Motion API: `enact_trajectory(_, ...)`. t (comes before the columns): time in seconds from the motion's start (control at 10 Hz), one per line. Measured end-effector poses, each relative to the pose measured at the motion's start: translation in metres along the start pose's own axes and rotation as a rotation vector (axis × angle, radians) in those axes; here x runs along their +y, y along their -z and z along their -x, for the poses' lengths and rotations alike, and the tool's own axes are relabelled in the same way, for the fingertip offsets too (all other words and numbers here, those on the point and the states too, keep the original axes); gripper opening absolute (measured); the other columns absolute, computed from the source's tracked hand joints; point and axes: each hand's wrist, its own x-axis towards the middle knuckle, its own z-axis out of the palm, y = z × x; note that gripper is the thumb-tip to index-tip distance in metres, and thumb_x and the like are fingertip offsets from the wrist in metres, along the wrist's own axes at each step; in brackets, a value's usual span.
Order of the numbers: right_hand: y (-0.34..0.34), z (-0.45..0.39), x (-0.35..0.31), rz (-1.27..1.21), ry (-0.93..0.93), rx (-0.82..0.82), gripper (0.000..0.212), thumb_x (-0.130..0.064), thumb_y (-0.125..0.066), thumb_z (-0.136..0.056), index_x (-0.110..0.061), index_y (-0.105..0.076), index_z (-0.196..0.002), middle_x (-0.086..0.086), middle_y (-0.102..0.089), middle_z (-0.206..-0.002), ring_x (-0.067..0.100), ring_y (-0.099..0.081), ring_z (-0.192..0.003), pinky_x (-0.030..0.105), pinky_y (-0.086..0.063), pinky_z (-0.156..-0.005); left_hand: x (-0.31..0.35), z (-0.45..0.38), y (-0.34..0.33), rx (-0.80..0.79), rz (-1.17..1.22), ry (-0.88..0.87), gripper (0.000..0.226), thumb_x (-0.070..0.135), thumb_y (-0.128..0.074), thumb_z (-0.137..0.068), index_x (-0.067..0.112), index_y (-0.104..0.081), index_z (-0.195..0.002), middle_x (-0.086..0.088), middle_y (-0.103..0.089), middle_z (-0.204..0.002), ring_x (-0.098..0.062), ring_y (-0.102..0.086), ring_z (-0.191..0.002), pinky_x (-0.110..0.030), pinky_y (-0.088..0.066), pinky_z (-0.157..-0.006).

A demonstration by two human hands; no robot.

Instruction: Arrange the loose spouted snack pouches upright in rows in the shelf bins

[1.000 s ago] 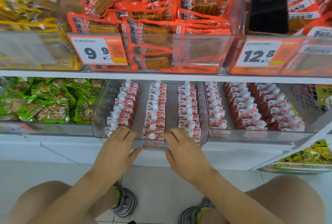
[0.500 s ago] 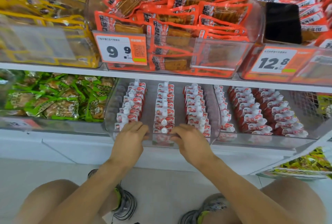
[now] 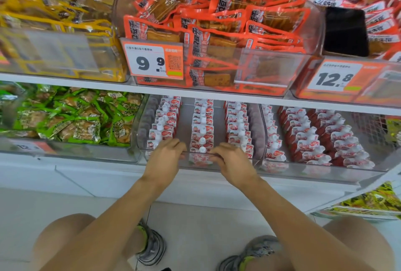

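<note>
Gripping bin rim (image 3: pixel 217 169) — hands (image 3: pixel 166 157) curled

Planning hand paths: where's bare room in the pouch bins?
Middle bin: bare lanes either side of the middle pouch row. Right bin: packed. Both hands, left hand and right hand, crowd the front rim.

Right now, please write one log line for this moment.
left hand: grips bin front | right hand: grips bin front | pouches: upright, three rows

Both hands (image 3: pixel 200 159) forward, fingers curled
</note>
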Motion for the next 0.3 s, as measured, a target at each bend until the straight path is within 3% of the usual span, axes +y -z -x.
enact_trajectory(0.2,0.002,0.004,0.0,-0.001,0.015,0.01,0.015,-0.017,-0.069,-0.09,-0.009,-0.074,-0.102,0.007,-0.07,-0.094,0.026,-0.065,-0.086,0.039,-0.054,-0.079,0.003,0.004,-0.001,-0.022,-0.009,0.02,0.023,-0.006,-0.077,-0.069,0.011,-0.062,-0.073,-0.003,-0.058,-0.071,-0.026,-0.055,-0.069,-0.032,-0.043,-0.061)
enact_trajectory(0.3,0.014,0.013,0.0,0.007,0.015,0.029,0.02,-0.023,-0.071,-0.09,-0.01,-0.072,-0.106,0.006,-0.069,-0.099,0.024,-0.064,-0.092,0.04,-0.054,-0.083,0.003,0.0,0.007,-0.081,0.023,0.019,0.006,0.006,-0.071,-0.081,0.009,-0.065,-0.08,-0.006,-0.059,-0.076,-0.028,-0.057,-0.075,-0.032,-0.041,-0.064)
